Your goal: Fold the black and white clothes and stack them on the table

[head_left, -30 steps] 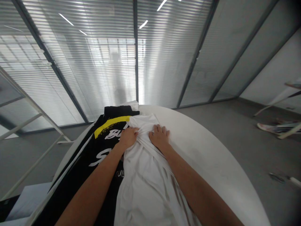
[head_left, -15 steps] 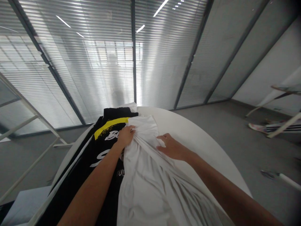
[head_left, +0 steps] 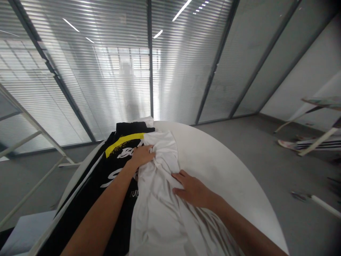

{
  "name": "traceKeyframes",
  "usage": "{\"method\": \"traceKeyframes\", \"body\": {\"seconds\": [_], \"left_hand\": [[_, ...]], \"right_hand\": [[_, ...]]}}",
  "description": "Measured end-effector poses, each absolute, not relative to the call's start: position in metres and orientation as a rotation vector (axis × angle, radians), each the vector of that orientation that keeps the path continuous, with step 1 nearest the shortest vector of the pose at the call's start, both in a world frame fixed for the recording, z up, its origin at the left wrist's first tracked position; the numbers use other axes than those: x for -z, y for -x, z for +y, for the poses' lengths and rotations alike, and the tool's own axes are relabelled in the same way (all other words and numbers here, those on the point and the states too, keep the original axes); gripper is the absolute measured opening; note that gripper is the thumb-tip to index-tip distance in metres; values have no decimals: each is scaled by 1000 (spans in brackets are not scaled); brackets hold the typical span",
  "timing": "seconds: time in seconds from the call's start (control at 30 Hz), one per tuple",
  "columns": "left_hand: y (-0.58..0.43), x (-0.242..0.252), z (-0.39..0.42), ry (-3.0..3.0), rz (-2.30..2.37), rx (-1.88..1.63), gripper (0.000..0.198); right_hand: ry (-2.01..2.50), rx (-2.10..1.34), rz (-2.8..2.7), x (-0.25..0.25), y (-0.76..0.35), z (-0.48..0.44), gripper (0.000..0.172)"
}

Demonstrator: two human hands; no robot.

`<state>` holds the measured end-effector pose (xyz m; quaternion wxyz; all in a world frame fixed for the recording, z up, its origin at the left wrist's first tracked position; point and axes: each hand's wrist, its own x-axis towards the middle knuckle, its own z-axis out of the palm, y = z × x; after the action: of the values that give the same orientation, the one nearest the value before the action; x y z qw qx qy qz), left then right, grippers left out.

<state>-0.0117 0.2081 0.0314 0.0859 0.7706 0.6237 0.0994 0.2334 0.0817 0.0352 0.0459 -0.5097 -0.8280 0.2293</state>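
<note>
Touching the white cloth (head_left: 157, 202) under its fingers, the right hand (head_left: 194, 189) has thumb and forefinger parted; beyond, the left hand (head_left: 141, 156) rests curled fingers on bunched cloth, grip unconfirmed. Left of those fingers: black garment (head_left: 93, 192). Past the right fingers: white table (head_left: 215, 160).

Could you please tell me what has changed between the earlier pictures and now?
The right hand has moved back toward the person, from lying near the top of the white cloth to its right side, thumb and forefinger at a fold; whether it grips is unclear. The left hand stayed near the cloth's top, and the black garment stayed beside it.
</note>
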Motion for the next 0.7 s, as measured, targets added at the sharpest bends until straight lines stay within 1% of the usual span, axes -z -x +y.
{"method": "traceKeyframes", "body": {"seconds": [0.1, 0.17, 0.23, 0.33, 0.43, 0.5, 0.63, 0.7], "left_hand": [[12, -28, 209, -2333, 1780, -327, 57], [11, -24, 211, -2322, 1742, -406, 58], [7, -21, 214, -2263, 1711, -523, 56], [-1, -22, 218, -2112, 1617, -721, 54], [-7, -27, 219, -2009, 1518, -828, 51], [-7, -29, 217, -2025, 1549, -774, 50], [-6, -30, 210, -2179, 1704, -527, 46], [-6, -32, 206, -2250, 1717, -427, 46]], "right_hand": [[1489, -725, -2506, -35, -235, 82, 51], [1510, -681, -2489, -32, -233, 82, 49], [1652, -555, -2460, -29, -229, 82, 47], [1897, -336, -2397, -24, -224, 82, 49], [1966, -256, -2383, -23, -223, 84, 49], [1980, -249, -2385, -23, -224, 84, 48], [1998, -275, -2377, -24, -226, 80, 51], [1986, -293, -2362, -27, -227, 78, 49]]}}
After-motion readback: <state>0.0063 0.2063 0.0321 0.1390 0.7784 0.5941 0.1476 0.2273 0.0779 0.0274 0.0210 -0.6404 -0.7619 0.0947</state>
